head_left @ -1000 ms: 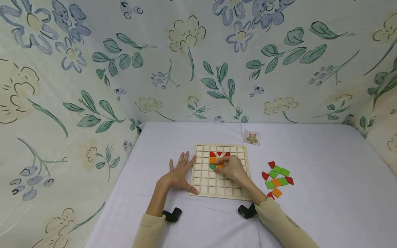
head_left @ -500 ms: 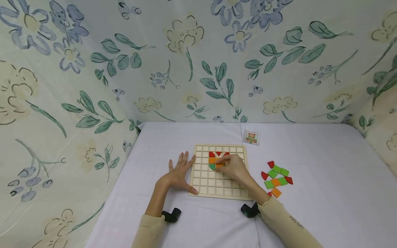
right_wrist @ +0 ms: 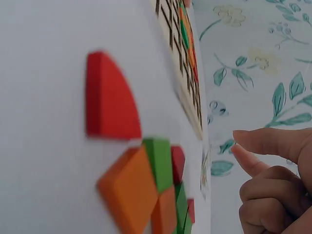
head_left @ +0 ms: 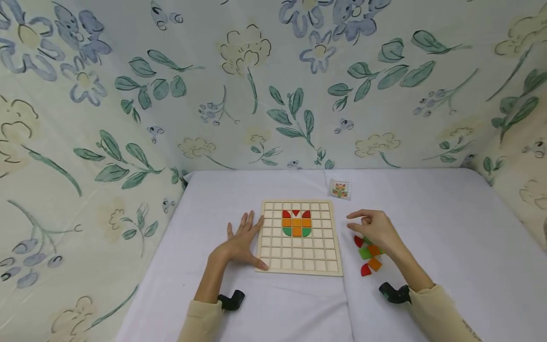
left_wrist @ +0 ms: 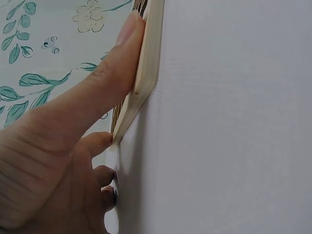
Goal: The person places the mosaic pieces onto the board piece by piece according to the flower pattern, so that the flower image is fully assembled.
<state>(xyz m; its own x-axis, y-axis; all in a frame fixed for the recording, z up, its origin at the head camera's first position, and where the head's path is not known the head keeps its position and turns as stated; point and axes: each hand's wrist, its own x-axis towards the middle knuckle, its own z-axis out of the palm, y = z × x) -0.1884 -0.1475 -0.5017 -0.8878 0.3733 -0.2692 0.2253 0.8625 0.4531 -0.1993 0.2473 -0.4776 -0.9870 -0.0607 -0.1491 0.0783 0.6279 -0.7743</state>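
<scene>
My left hand [head_left: 239, 247] lies spread at the left side of the wooden grid board [head_left: 299, 260]. In the left wrist view its thumb [left_wrist: 100, 80] rests on the board's edge. On the board is a tile pattern: red pieces on top, a row of orange squares [head_left: 297, 222], then an orange square between two green quarter-circles [head_left: 306, 232]. My right hand [head_left: 378, 230] hovers right of the board over the loose tiles, holding nothing, thumb and index finger extended with a small gap, other fingers curled. Beneath lie a red quarter-circle [right_wrist: 112, 100], an orange square [right_wrist: 130, 187] and green squares [right_wrist: 158, 163].
A small card [head_left: 340, 189] with a printed coloured pattern lies behind the board's right corner. White cloth [head_left: 205, 190] covers the table, and a floral curtain [head_left: 239, 95] hangs behind and at the sides. Black wrist cameras [head_left: 232, 300] sit on both wrists.
My right hand has left the tile pattern and moved right, over the loose tiles. The pattern's right side, covered before, now shows. My left hand stays at the board.
</scene>
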